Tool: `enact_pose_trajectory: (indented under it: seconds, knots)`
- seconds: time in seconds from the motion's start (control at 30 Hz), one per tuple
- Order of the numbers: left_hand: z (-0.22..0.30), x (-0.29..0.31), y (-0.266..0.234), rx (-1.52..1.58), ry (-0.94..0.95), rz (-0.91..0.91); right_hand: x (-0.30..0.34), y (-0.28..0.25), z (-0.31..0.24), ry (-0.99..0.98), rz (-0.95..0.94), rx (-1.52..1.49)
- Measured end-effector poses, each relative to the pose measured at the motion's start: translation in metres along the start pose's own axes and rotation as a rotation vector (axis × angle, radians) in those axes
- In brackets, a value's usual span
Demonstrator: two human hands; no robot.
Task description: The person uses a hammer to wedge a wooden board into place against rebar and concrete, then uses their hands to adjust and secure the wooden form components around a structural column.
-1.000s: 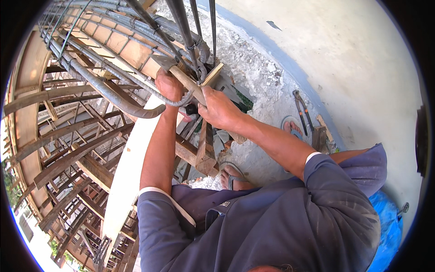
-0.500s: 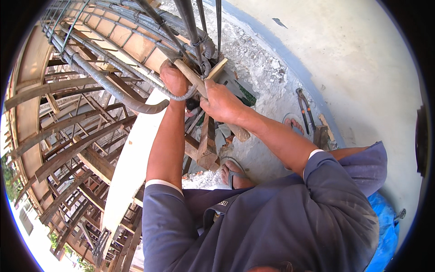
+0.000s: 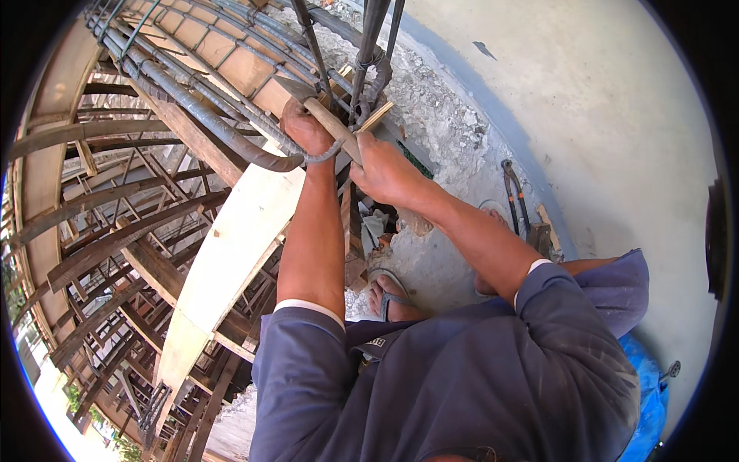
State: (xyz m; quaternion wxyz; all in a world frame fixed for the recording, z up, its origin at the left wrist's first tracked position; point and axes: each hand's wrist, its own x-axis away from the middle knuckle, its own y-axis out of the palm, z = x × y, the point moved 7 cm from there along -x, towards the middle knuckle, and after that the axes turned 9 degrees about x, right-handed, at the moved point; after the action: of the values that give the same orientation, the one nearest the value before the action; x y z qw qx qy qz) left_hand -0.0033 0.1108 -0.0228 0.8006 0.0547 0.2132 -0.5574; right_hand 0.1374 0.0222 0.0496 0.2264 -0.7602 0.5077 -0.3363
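My right hand (image 3: 387,171) is wrapped round the thick wooden handle (image 3: 335,127) of a tool. At the handle's far end is a flat grey head (image 3: 295,87), which looks like a hammer or hatchet head. My left hand (image 3: 306,129) is closed beside the handle, behind the hooked end of a thick steel bar (image 3: 265,159). Whatever its fingers grip is hidden. A pale strip of wood (image 3: 377,115) sticks out just beyond my right hand. Upright steel bars (image 3: 372,35) tied with wire stand beyond both hands.
Tied rebar (image 3: 223,46) runs along plywood formwork at the far left. A pale board (image 3: 231,231) slants beside my left forearm, over timber framing (image 3: 146,273). Bolt cutters (image 3: 514,192) lie on the right by broken concrete (image 3: 454,131). A blue bag (image 3: 645,385) sits at lower right.
My left forearm and hand have shifted right in the view, as have the bars and the tool. More of the pale board shows. Both hands keep their closed posture.
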Motion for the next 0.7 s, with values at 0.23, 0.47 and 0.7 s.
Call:
enact_pose_trajectory:
  seconds: [0.23, 0.47, 0.7]
  knots:
    - [-0.008, -0.004, -0.004, -0.084, 0.069, 0.063, 0.001, -0.003, -0.012, 0.013, 0.014, 0.024]
    - [-0.017, 0.003, -0.003, 0.007, -0.061, 0.041, 0.005, -0.007, -0.016, 0.01, 0.044, 0.047]
    - [-0.037, 0.007, 0.004, 0.122, -0.095, 0.023, 0.006, -0.002, -0.006, 0.068, 0.004, 0.098]
